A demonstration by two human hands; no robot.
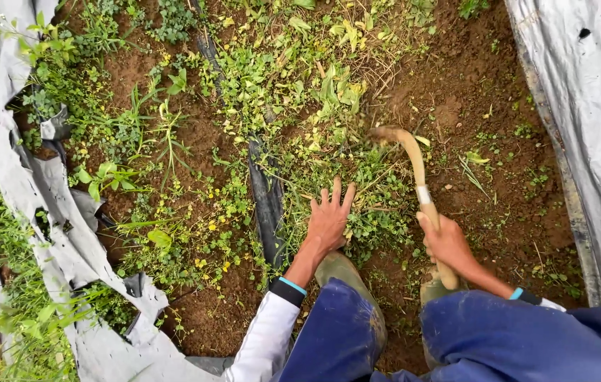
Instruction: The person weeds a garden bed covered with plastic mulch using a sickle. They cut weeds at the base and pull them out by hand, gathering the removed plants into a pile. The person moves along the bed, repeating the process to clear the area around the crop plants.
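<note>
Reddish-brown soil (470, 92) fills the ground, flanked by torn grey plastic sheeting (590, 106) on both sides, with a strip of black plastic (266, 198) running through low green weeds (293, 92). On those weeds the left hand (329, 219) lies flat, fingers spread, holding nothing. Just to its right, apart from it, the right hand (447, 244) is clamped around the pale wooden handle of a curved hand tool (417, 166) — its blurred head reaches up past both hands, over the weed patch — while blue trouser knees (456, 339) sit below.
</note>
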